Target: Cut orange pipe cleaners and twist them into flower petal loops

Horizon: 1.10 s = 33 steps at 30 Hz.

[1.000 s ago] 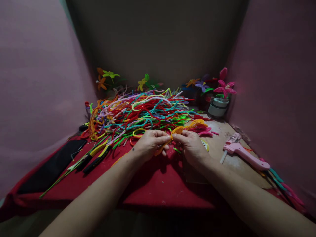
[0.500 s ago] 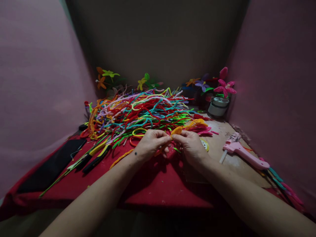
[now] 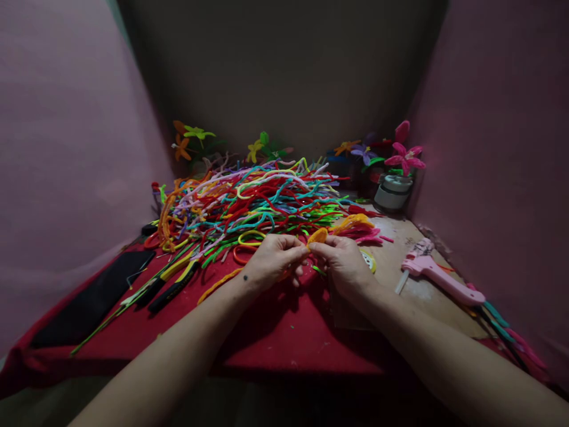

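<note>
My left hand (image 3: pixel 269 261) and my right hand (image 3: pixel 343 262) meet fingertip to fingertip over a red cloth (image 3: pixel 267 326). Both pinch an orange pipe cleaner (image 3: pixel 316 236) bent into a small loop that sticks up between the thumbs. Its loose tail (image 3: pixel 219 284) trails down to the left under my left wrist. Just behind the hands lies a big heap of pipe cleaners (image 3: pixel 249 201) in many colours.
A pink glue gun (image 3: pixel 438 279) lies on a brown board (image 3: pixel 413 290) to the right. Black-and-yellow hand tools (image 3: pixel 171 284) and a flat black object (image 3: pixel 93 302) rest on the left. Pipe-cleaner flowers (image 3: pixel 402 155) and a grey pot (image 3: pixel 392 193) stand at the back. Pink walls close both sides.
The orange loop has been drawn tighter and shorter between my fingertips. The tail now shows on the cloth left of my left wrist. Both hands stay in place.
</note>
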Each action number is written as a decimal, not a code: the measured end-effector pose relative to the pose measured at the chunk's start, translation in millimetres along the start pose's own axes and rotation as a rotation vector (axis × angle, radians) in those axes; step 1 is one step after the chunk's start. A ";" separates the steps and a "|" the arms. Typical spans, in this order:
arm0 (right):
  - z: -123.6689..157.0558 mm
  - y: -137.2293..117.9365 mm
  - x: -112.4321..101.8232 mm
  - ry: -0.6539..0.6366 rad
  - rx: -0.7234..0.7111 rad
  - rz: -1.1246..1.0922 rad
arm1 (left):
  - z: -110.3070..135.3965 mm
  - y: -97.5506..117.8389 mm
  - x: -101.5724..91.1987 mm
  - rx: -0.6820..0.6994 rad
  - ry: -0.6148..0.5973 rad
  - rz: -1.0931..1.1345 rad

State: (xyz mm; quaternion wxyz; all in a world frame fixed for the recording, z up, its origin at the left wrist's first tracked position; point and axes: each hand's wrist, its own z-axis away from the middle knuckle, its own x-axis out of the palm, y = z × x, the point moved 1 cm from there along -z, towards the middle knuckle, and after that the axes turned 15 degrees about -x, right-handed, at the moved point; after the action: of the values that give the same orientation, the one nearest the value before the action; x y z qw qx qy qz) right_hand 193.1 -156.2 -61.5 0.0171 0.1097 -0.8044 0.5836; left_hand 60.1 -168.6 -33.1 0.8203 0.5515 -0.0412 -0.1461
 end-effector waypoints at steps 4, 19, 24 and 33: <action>1.0 0.8 0.2 0.016 0.019 0.029 | -2.6 -3.9 0.7 0.050 0.072 -0.145; -0.1 0.3 0.5 0.015 0.016 -0.041 | 1.3 -3.1 1.7 0.020 0.057 -0.060; -4.1 -4.5 -2.1 0.015 -0.064 -0.036 | 2.3 -0.3 0.7 0.026 0.032 0.008; -2.2 -11.8 -1.4 -0.039 -0.182 0.256 | 2.0 -0.7 3.9 -0.032 0.043 -0.001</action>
State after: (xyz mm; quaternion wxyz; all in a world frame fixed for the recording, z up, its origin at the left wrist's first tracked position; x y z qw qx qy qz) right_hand 196.5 -157.4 -49.9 -0.0633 0.0154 -0.8615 0.5035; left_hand 63.2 -171.7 -33.3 0.8296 0.5413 -0.0209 -0.1353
